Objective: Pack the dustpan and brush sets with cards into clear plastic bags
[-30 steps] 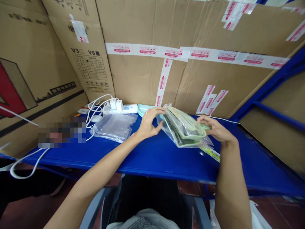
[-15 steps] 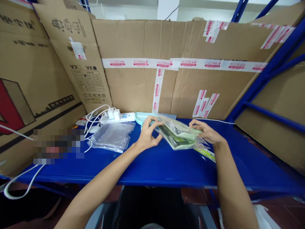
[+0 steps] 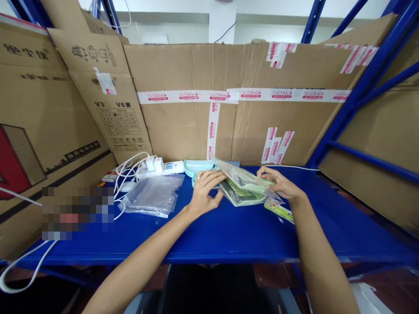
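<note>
Fingers [image 3: 214,177] of the left hand [image 3: 203,194] lay curled over the left edge of a clear plastic bag [image 3: 244,185], pinching it between fingertips and thumb, while the fingers [image 3: 266,173] of the right hand [image 3: 281,185] were closed on the bag's right edge. The bag sat low over the blue table [image 3: 222,231], near its back edge and roughly at its middle, tilted with the far side raised; whether its lower edge touched the table could not be told. Inside it showed a pale green, flat item with dark parts, too small to name.

At the far left a large cardboard box [image 3: 36,131] with a red and black print leaned against the table's end, and a white cable [image 3: 19,270] looped down below the table's front edge. Next came a blurred patch, then a bundle of white cords [image 3: 129,168] leading to a white power strip [image 3: 163,166] with plugs in it, set against the back wall. Just in front of the strip lay a stack of empty clear bags [image 3: 153,196], flat on the table and near the left hand. Behind the left hand stood a small stack of pale green trays [image 3: 196,165].

Just below the right wrist a green and yellow printed card [image 3: 279,210] lay on the table. Behind everything rose a wall of cardboard [image 3: 229,117] crossed with white and red tape [image 3: 212,122]. At the far right ran the blue frame [image 3: 363,87] of the shelving.
</note>
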A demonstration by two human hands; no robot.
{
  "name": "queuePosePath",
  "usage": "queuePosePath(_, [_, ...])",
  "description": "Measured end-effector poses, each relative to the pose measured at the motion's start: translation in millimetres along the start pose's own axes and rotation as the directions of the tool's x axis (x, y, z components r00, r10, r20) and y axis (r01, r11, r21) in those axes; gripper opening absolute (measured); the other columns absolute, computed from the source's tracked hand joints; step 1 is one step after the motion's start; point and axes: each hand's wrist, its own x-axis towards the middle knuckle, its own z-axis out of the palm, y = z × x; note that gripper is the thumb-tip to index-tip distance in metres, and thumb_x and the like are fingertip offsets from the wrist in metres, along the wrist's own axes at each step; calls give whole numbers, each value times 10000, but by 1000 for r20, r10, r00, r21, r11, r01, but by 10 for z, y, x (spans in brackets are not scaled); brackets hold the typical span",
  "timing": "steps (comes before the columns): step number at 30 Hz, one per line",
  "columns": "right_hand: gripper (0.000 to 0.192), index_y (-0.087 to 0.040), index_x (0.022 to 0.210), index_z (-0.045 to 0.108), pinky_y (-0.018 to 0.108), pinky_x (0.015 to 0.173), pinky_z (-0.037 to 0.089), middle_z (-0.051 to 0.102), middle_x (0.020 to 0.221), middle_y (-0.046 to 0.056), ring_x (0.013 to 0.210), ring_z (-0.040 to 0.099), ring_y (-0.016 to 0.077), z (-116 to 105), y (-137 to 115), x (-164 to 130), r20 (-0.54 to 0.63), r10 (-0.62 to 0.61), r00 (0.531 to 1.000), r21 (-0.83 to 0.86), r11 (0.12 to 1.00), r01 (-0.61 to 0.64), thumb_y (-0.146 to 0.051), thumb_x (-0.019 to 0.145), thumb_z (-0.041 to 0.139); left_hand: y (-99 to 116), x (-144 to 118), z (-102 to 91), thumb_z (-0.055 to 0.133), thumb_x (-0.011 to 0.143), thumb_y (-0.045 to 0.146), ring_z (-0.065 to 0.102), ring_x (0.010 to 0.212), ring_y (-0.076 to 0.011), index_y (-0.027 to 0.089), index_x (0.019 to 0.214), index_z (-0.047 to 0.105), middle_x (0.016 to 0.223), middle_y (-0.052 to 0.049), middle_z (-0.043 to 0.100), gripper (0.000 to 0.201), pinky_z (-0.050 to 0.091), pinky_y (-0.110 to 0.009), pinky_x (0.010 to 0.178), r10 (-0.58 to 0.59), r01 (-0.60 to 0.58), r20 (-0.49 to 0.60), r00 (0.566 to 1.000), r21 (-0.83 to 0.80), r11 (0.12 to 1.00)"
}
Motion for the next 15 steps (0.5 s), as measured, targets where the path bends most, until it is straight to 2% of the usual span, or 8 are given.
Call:
queuePosePath(3, [505, -230, 1007, 627, 230, 585, 456, 734, 896, 18, 706, 642, 157, -12, 23, -1, 8, -3, 1000, 41, 999, 3, -313, 639, 963, -1, -4, 9, 627, 863, 86, 716, 1101, -263, 223, 1303, 665, 1242, -106, 772, 462, 492, -447, 932, -8, 8, -6, 1000, 28, 1000])
queuePosePath(5, [495, -231, 1005, 629, 233, 605, 464, 737, 908, 19, 723, 645, 160, -13, 32, 3, 16, 9, 1000, 19, 1000, -10, -319, 649, 962, -9, -6, 18, 623, 850, 88, 716, 1079, -264, 221, 1230, 681, 1134, -84, 792, 407, 482, -448, 929, -9, 9, 27, 1000, 12, 1000])
queuePosePath(7, [482, -226, 995, 640, 238, 627, 466, 735, 917, 21, 747, 643, 164, -15, 34, 7, 21, 26, 999, -29, 999, -25, -310, 648, 964, -23, -17, 31, 617, 825, 97, 713, 1014, -262, 223, 1080, 688, 973, -50, 785, 293, 470, -444, 901, -9, 9, 56, 998, -5, 1000])
queuePosePath(9, [475, -222, 987, 652, 246, 642, 466, 725, 912, 21, 770, 636, 172, -22, 34, 11, 15, 32, 999, -72, 997, -31, -311, 642, 966, -45, -40, 42, 619, 794, 111, 700, 968, -258, 228, 997, 655, 922, -38, 760, 236, 465, -443, 887, -40, 40, 58, 998, -9, 999])
queuePosePath(10, [471, -221, 982, 657, 251, 649, 467, 717, 906, 20, 781, 632, 176, -30, 33, 12, 10, 31, 999, -91, 995, -30, -314, 640, 967, -59, -54, 46, 627, 784, 125, 696, 956, -256, 231, 1034, 635, 939, -41, 753, 272, 470, -447, 892, -67, 67, 46, 997, -18, 998])
queuePosePath(12, [462, -222, 976, 664, 260, 670, 469, 701, 906, 16, 805, 622, 182, -53, 34, 12, -2, 18, 1000, -131, 991, -18, -316, 639, 967, -89, -75, 45, 656, 786, 166, 696, 948, -253, 231, 1253, 558, 985, -48, 746, 482, 481, -460, 919, -119, 120, 22, 993, -50, 992])
queuePosePath(14, [448, -223, 967, 670, 264, 703, 472, 688, 913, 10, 832, 610, 183, -80, 35, 9, -2, 0, 1000, -186, 983, -1, -305, 642, 968, -115, -77, 31, 672, 806, 198, 698, 954, -256, 219, 1462, 410, 975, -43, 740, 707, 480, -474, 949, -126, 128, 23, 992, -64, 990])
queuePosePath(15, [437, -224, 964, 673, 265, 720, 471, 684, 918, 7, 845, 605, 182, -93, 35, 7, -1, -7, 1000, -211, 977, 6, -301, 649, 966, -124, -70, 19, 669, 815, 200, 696, 972, -261, 220, 1502, 382, 974, -43, 739, 745, 475, -477, 956, -111, 113, 37, 993, -46, 993])
